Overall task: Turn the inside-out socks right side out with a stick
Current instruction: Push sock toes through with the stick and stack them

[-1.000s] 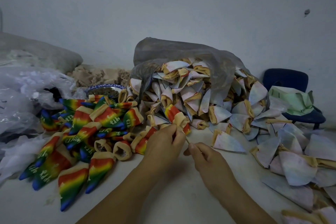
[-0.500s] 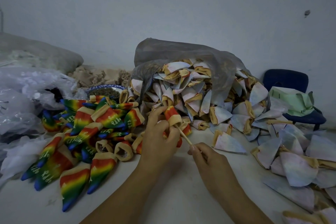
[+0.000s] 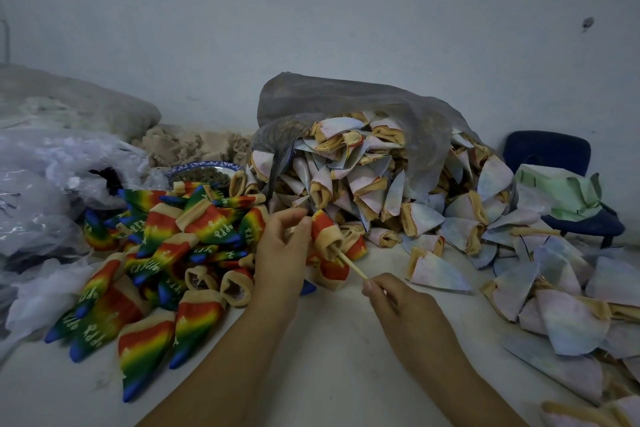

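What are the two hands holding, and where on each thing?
Left hand pinches the rainbow sock at its upper end; right hand pinches the stick's near end.

white table (image 3: 332, 350) under sock piles (image 3: 381, 184)

Bare left hand (image 3: 282, 253), right hand (image 3: 405, 305)

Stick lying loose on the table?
No: the right hand pinches the stick, its far end inside the sock the left hand holds.
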A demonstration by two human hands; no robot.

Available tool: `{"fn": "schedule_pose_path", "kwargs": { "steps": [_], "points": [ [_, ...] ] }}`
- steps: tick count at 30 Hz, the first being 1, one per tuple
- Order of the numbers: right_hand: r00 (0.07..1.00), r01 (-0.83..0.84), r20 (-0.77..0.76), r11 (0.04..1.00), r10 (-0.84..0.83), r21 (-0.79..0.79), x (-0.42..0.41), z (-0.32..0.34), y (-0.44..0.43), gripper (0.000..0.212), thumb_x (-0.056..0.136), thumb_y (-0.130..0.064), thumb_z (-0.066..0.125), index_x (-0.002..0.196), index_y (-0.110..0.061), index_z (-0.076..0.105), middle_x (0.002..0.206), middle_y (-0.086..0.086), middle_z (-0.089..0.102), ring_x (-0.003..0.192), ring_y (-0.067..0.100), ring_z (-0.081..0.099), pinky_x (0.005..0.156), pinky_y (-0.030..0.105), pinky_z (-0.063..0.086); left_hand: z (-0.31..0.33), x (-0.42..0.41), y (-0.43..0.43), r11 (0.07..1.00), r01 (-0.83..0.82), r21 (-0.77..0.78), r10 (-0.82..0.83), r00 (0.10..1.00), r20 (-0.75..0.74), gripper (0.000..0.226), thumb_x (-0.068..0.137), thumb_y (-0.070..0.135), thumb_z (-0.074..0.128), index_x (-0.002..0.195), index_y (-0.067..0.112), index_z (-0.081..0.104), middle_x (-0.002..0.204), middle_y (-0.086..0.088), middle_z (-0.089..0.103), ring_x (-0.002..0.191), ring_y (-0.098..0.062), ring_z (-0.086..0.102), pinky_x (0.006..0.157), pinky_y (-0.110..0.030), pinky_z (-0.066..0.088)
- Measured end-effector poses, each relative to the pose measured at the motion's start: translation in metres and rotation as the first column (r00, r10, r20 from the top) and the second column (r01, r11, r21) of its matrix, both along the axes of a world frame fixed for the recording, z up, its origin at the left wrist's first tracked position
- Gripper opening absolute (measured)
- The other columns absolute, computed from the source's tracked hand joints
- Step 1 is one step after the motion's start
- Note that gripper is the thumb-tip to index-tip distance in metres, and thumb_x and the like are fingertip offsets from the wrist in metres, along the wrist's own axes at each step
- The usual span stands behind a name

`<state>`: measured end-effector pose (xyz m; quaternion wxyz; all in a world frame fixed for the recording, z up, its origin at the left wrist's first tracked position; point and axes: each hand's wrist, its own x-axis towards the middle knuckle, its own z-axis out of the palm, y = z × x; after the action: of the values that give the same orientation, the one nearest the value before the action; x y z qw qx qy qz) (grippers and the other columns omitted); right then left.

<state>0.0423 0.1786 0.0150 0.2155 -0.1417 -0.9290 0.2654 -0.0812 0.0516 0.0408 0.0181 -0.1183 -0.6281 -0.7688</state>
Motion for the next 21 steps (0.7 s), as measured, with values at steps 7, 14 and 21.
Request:
{"fn": "schedule_pose_path", "kwargs": {
  "steps": [7,14,21],
  "points": [
    [1.0,0.029,-0.003,0.997,-0.029,0.078,0.003,0.004,0.007,0.031,0.093,-0.055,0.032,0.089,-0.036,0.056,0.057,-0.005,0.049,0.058,0.009,0.052,0.052,0.028,0.038,-0.001,-0.004,-0.003,0.975,0.091,-0.201,-0.101,0.994,-0.038,0.011,0.094,0.036,0.063,0.092,0.047,0.065,0.122,0.004,0.058,0.113,-0.017,0.058,0.096,-0.044,0.053],
    [0.996,0.068,0.061,0.997,-0.069,0.031,0.003,0.01,0.014,0.034,0.091,-0.056,0.042,0.073,-0.029,0.053,0.056,-0.002,0.048,0.056,0.011,0.05,0.051,0.025,0.033,-0.008,-0.012,-0.003,0.994,0.031,-0.106,-0.026,0.998,0.049,0.012,0.096,0.032,0.059,0.088,0.036,0.067,0.106,0.006,0.066,0.101,-0.013,0.061,0.083,-0.033,0.054],
    [0.983,0.154,-0.04,0.923,-0.18,-0.353,0.003,0.021,0.023,0.046,0.091,-0.041,0.055,0.061,-0.016,0.029,0.048,-0.007,0.027,0.04,0.008,0.027,0.041,0.017,0.027,-0.007,-0.016,-0.005,0.902,0.196,0.385,-0.321,0.9,0.294,0.018,0.1,0.016,0.052,0.101,0.016,0.069,0.083,-0.001,0.071,0.063,-0.006,0.06,0.055,-0.02,0.046]
  ]
}}
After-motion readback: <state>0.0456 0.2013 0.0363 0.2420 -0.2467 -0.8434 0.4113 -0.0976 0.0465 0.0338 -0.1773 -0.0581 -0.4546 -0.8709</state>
